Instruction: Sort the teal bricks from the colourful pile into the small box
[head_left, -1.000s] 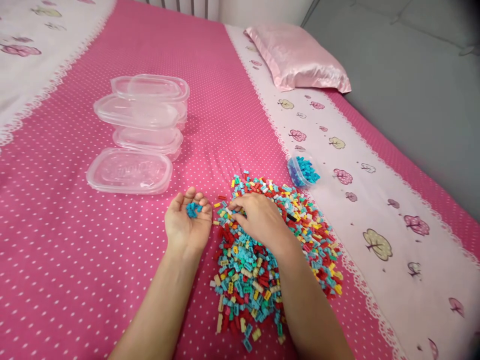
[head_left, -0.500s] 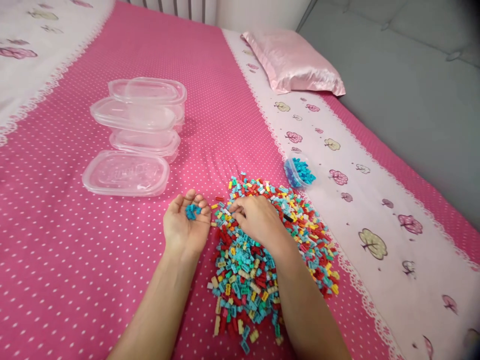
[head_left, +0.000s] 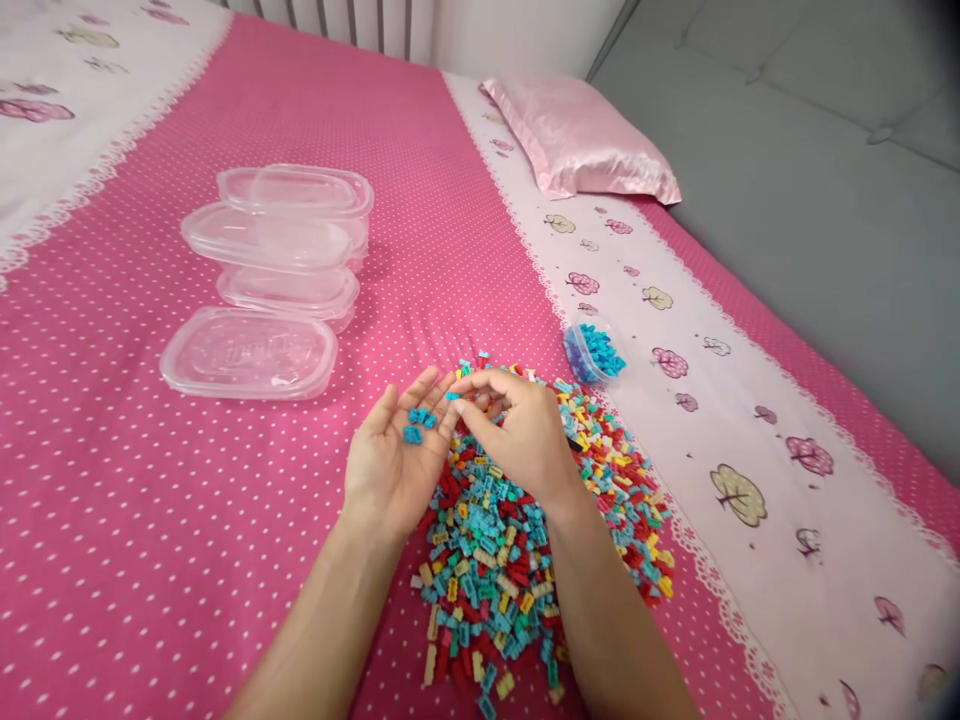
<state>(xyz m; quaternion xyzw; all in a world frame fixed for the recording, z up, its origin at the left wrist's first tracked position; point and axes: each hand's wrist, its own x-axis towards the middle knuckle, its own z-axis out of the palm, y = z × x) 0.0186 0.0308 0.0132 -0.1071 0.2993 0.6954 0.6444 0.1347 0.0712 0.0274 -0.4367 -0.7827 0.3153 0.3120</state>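
My left hand (head_left: 394, 460) lies palm up at the left edge of a heap of small coloured bricks (head_left: 525, 540), fingers stretched out, with a few blue bricks (head_left: 416, 424) resting on the palm. My right hand (head_left: 517, 425) hovers over the heap's far end and pinches one blue brick (head_left: 452, 396) between thumb and forefinger, right at my left fingertips. The heap mixes teal, red, yellow and beige pieces on the pink dotted bedspread (head_left: 150, 520).
A small clear tub of blue bricks (head_left: 592, 350) stands just beyond the heap on the right. Several clear plastic containers and lids (head_left: 277, 270) are stacked at the left. A pink pillow (head_left: 581, 140) lies at the far right, beside a grey sofa (head_left: 787, 190).
My right hand lifted off the heap with a blue brick and moved left to my left hand. The left hand uncurled its fingers and rose slightly toward the heap.
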